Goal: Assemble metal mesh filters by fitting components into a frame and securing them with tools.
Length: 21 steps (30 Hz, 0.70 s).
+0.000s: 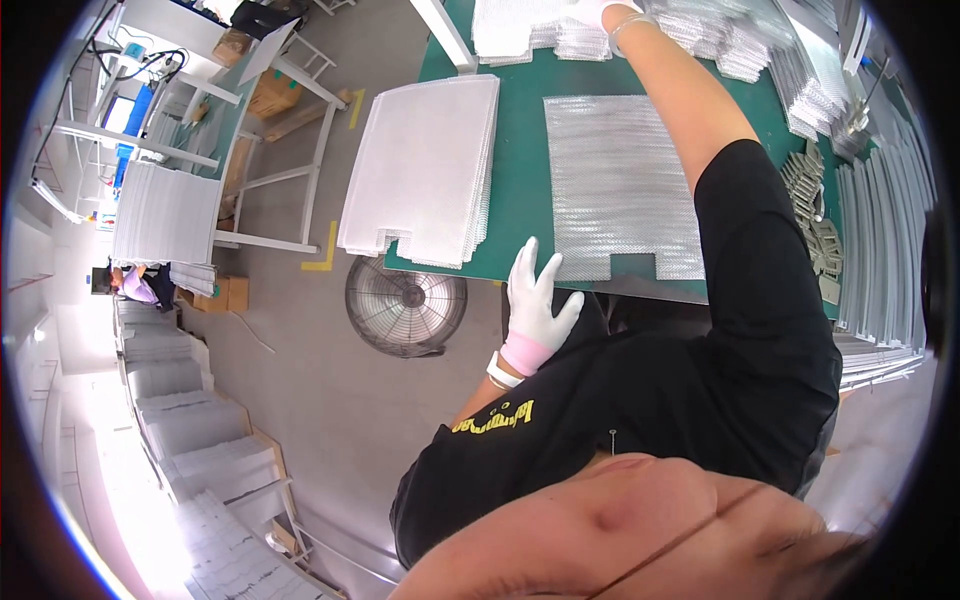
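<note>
A silvery mesh sheet (620,190) with a notch in its near edge lies flat on the green table (520,150). My left hand (535,300), in a white glove with a pink cuff, rests at the sheet's near left corner with its fingers spread. My right arm reaches across the sheet to the far side. There my gloved right hand (600,12) sits on a pile of mesh sheets (530,35), mostly cut off by the picture's top edge. Its grip is hidden.
A thick stack of white mesh sheets (425,170) lies left of the single sheet. Long metal strips (880,250) and small grey pieces (815,220) fill the table's right side. A round floor fan (405,305) stands below the table edge. Sheet stacks (200,450) and another person (135,285) are far left.
</note>
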Each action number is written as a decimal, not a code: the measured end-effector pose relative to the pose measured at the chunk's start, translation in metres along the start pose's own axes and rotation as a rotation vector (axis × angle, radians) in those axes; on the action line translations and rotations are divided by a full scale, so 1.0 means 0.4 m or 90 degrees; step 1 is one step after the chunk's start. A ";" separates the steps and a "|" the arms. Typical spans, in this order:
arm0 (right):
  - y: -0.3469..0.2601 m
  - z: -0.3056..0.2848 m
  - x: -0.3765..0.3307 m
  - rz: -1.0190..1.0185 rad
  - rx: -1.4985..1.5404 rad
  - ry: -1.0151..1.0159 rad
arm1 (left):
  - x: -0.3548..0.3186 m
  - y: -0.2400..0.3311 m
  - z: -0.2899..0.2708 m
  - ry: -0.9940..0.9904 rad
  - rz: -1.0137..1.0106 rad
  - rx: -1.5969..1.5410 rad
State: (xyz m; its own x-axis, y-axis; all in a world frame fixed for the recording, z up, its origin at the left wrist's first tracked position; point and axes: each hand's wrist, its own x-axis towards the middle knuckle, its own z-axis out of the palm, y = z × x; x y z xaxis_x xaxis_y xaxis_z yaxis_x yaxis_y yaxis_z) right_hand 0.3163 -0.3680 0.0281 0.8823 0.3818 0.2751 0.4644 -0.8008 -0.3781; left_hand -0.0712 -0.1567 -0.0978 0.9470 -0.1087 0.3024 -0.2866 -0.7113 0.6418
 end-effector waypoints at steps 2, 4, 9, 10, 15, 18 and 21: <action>-0.016 0.003 -0.027 -0.123 -0.018 -0.008 | -0.004 -0.003 -0.008 0.002 -0.006 0.007; -0.050 0.008 -0.054 -0.197 -0.022 -0.013 | -0.015 -0.011 -0.016 0.015 -0.013 0.010; -0.003 0.101 0.113 0.283 -0.231 0.178 | 0.003 -0.007 -0.001 0.004 -0.001 -0.011; -0.103 0.088 0.123 0.184 -0.172 0.074 | -0.019 -0.025 -0.020 0.019 -0.029 0.009; -0.037 0.026 0.192 -0.056 0.285 0.551 | -0.018 -0.023 -0.024 0.020 -0.016 -0.002; -0.012 -0.014 0.169 -0.126 0.800 0.499 | -0.016 -0.029 -0.026 0.031 -0.017 -0.026; -0.051 -0.042 0.027 -0.097 0.972 0.448 | -0.006 -0.053 -0.029 0.049 0.005 -0.074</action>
State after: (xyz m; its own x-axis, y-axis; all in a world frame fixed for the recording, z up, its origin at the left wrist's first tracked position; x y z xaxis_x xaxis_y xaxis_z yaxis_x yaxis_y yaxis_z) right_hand 0.3151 -0.3555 0.0537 0.8186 -0.1941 0.5405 0.5516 0.5278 -0.6459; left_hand -0.0692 -0.1333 -0.1041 0.9322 -0.0573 0.3574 -0.3127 -0.6250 0.7152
